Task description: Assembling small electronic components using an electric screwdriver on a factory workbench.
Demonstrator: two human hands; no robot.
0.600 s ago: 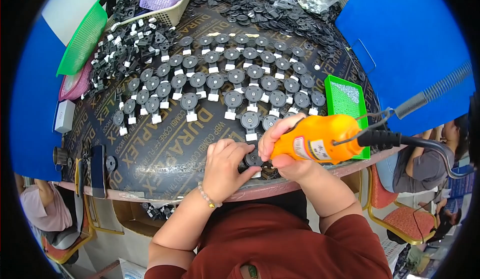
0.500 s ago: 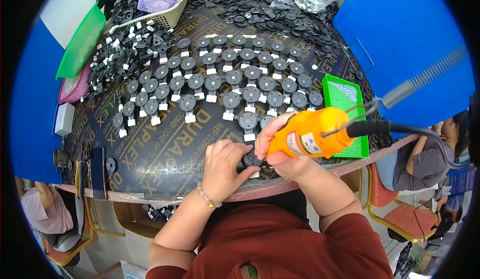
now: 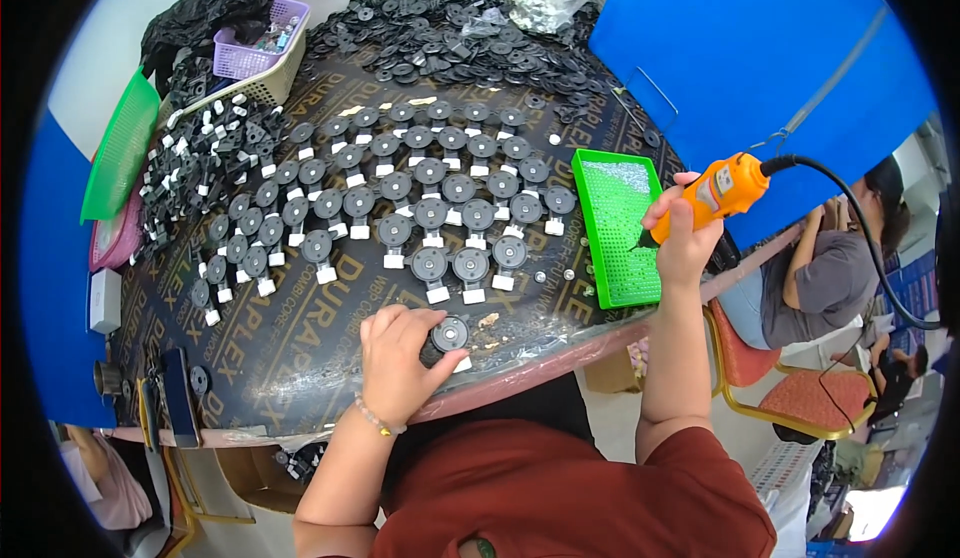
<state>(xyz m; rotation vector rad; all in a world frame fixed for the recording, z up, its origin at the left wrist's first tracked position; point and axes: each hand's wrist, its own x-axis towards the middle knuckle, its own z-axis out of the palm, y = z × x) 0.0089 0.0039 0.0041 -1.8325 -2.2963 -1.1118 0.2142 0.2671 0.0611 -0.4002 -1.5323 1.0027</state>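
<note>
1. Head view: a person's left hand [image 3: 394,360], half closed, holds a black disc-topped part [image 3: 451,333] on the table [image 3: 300,378], near its front edge.
2. The right hand [image 3: 686,230] wraps tightly around an orange power screwdriver [image 3: 736,184], its tip over a green tray [image 3: 634,280].

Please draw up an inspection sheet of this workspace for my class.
Surface: dark tabletop; light crumbs near the front edge.
Job's things: rows of wheeled parts; orange driver; green tray with small shiny pieces.
Clutter: heap of black discs; heap of black-and-white pieces.
Grips: left grip holds one wheel assembly; right grip holds the driver.
Cables: black cable runs rightward from the driver.
Surroundings: blue panels either side; seated person at right.
</note>
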